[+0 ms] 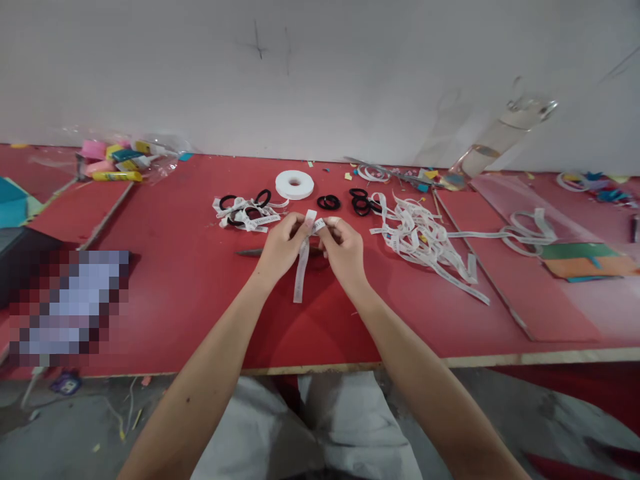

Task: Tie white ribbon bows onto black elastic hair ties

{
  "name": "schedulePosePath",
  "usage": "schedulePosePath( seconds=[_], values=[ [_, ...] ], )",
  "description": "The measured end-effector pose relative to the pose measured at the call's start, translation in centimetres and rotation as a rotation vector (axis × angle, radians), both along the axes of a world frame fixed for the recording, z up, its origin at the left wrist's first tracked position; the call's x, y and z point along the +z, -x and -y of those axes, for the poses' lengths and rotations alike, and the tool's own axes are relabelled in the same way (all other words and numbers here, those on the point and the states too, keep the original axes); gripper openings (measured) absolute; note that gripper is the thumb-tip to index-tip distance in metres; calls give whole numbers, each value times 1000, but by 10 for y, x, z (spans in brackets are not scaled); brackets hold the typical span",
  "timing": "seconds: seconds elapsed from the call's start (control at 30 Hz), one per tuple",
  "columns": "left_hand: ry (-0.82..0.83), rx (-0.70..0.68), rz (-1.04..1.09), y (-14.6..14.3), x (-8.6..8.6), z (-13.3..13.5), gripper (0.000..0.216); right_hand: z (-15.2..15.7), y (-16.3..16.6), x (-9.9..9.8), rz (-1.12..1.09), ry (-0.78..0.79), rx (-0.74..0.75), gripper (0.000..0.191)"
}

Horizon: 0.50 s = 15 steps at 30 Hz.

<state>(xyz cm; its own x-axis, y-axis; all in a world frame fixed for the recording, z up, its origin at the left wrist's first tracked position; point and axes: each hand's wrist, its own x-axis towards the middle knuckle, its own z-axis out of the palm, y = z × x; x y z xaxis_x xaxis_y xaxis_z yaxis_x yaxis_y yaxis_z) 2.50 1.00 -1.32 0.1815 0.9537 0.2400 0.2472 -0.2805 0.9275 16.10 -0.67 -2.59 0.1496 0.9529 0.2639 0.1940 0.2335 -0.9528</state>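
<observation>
The ribbon (301, 277) is narrow, white and slightly sheer, pinched in the left hand (283, 241), its short end up, its longer tail trailing down, slightly slanted. A printed bit shows at the right hand (347, 248), seemingly the same piece, though fingers hide any join.

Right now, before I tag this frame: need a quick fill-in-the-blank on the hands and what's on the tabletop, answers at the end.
1. The left hand and right hand both pinch printed ribbon whose base colour is ____.
2. The roll rests on a tabletop coloured ____.
3. The loose rings just beside the roll are coloured ____.
4. The large tangled ribbon pile lies nearer the ____ hand.

Missing words: white; red; black; right.
</observation>
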Motion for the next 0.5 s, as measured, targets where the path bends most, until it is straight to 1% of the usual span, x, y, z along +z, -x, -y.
schedulePosePath(
  seconds=[0.13, 0.5],
  values=[
    [8, -10, -46, -1, 1, 2, 19, 1, 0, 0, 74, -51, -52, 13],
    [90, -65, -2, 1, 0, -2, 24, -1, -7, -4, 521, -230, -231, 21]
  ],
)
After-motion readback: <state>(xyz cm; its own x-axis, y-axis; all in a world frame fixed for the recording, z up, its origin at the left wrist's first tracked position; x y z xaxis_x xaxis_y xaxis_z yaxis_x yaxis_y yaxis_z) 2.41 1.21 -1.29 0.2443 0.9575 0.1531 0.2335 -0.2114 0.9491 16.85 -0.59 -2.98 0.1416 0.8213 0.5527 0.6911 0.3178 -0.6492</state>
